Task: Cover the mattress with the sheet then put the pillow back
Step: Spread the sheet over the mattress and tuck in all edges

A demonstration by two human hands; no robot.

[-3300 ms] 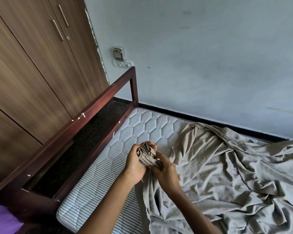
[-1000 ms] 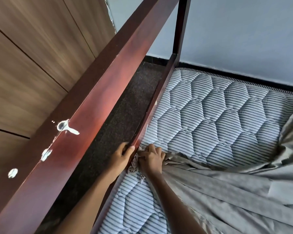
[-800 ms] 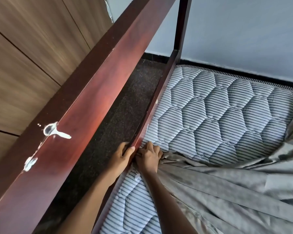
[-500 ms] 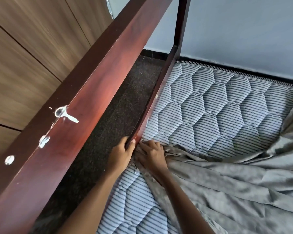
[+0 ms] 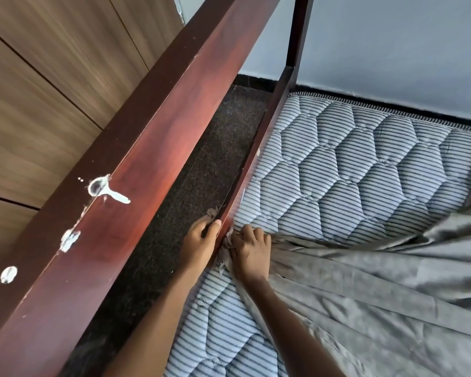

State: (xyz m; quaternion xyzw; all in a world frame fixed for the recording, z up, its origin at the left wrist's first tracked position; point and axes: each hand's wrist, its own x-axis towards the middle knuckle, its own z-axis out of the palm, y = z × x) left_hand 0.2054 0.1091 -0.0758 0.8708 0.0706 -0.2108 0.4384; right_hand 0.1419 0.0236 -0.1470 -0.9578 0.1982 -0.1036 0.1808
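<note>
where the lower rail meets the mattress: right hand knuckles up, fingers curled tight over a bunched corner of the grey sheet, pressed against the rail's inner face. fingertips buried in cloth, exact pinch hard to make out. left hand on the rail's outer side, thumb hooked over the rail's top edge, fingers curled on a small tuft of sheet poking through; underside of that grip hidden behind the wood. small white tag just below the right hand, print unreadable. sheet fanning out from the right hand in taut folds toward the lower right, cut off by the frame edge, covering only the near right part of the mattress. striped, hexagon-quilted surface bare beyond the hands. dark speckled floor between the lower rail and the broad upper rail, flecked with white paint. wardrobe blurred at left. pale wall behind.
</note>
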